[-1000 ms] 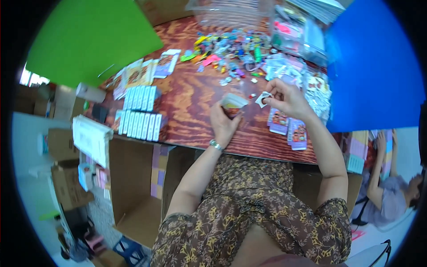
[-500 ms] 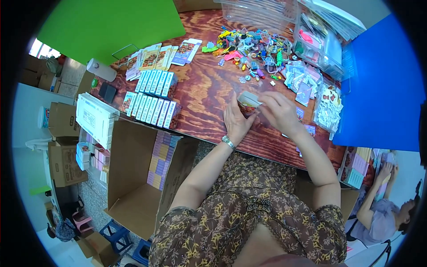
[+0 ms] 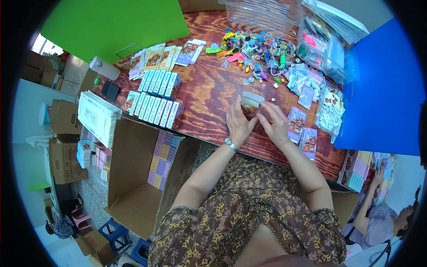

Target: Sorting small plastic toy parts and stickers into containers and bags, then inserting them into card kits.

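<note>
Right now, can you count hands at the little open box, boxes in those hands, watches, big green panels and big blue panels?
Hands at the open box: 2 (left hand, right hand)
Boxes in those hands: 1
Watch: 1
Green panel: 1
Blue panel: 1
Total: 6

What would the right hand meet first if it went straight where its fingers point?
The right hand would likely meet the open box, held in the left hand; any gap to the box is hard to judge.

Open-topped box (image 3: 250, 109) in left grip (image 3: 239, 124)
</note>
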`<state>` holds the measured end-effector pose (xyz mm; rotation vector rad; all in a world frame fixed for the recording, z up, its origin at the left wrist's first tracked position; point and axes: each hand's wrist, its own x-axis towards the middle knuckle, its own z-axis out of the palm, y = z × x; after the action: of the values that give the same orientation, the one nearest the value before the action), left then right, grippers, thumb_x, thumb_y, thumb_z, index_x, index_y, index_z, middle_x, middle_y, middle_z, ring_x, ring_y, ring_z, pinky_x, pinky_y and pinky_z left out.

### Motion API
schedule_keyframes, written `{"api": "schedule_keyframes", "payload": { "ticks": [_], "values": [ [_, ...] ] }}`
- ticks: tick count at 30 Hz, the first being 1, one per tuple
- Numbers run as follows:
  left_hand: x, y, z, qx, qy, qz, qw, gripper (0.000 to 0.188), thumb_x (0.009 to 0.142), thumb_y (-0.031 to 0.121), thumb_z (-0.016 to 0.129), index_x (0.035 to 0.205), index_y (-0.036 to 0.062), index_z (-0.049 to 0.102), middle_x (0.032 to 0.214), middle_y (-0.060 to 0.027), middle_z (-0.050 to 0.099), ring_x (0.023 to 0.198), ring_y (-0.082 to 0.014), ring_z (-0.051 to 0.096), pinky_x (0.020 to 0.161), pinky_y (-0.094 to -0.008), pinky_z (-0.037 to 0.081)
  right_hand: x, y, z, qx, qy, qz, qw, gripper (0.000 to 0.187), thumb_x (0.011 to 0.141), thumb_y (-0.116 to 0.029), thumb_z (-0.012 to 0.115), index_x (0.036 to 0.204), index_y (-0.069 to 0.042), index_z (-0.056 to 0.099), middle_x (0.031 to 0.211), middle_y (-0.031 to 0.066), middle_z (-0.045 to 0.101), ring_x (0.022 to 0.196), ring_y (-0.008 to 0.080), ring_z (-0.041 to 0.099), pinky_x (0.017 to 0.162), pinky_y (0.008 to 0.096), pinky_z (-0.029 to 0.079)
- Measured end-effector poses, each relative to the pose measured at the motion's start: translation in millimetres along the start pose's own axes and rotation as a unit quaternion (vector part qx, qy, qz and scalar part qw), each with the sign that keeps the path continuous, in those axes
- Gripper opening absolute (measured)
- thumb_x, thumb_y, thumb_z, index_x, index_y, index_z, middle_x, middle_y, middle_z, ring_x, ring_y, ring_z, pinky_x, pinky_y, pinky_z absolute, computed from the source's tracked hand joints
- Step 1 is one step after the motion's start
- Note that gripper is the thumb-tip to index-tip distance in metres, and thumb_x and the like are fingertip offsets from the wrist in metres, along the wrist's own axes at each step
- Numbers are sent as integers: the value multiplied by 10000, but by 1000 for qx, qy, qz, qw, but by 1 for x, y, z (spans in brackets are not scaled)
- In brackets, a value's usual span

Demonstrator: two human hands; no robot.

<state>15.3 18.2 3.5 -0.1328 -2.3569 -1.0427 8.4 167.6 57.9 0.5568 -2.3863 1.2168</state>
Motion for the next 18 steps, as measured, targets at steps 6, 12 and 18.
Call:
{"api": "schedule_keyframes", "payload": {
  "ticks": [6, 12, 18],
  "values": [
    [-4, -1, -5, -34, -5, 32, 999, 971, 727, 187, 868, 1499, 35, 298, 1316, -235, 528, 1210, -427, 531, 1015, -523, 433, -3, 9, 4, 65, -38, 24, 997, 282, 860, -78, 758, 1140, -68, 734, 1023, 107, 659, 896, 227, 678, 784, 325, 550],
    [6, -21, -45, -142, -64, 100, 983, 611, 827, 27, 771, 1383, 45, 519, 1315, -207, 608, 1196, -372, 613, 964, -419, 530, 13, 28, -21, 95, -147, 10, 984, 242, 879, -31, 730, 1121, -49, 742, 1050, 96, 665, 916, 207, 668, 773, 302, 538],
    [13, -24, -61, -144, -91, 162, 972, 342, 842, 7, 741, 1176, 59, 685, 1264, -184, 663, 1114, -340, 678, 900, -392, 572, 24, 28, -23, 106, -195, -36, 974, 249, 860, -63, 732, 1109, -70, 746, 1029, 103, 678, 922, 250, 676, 803, 354, 543]
  ]
}}
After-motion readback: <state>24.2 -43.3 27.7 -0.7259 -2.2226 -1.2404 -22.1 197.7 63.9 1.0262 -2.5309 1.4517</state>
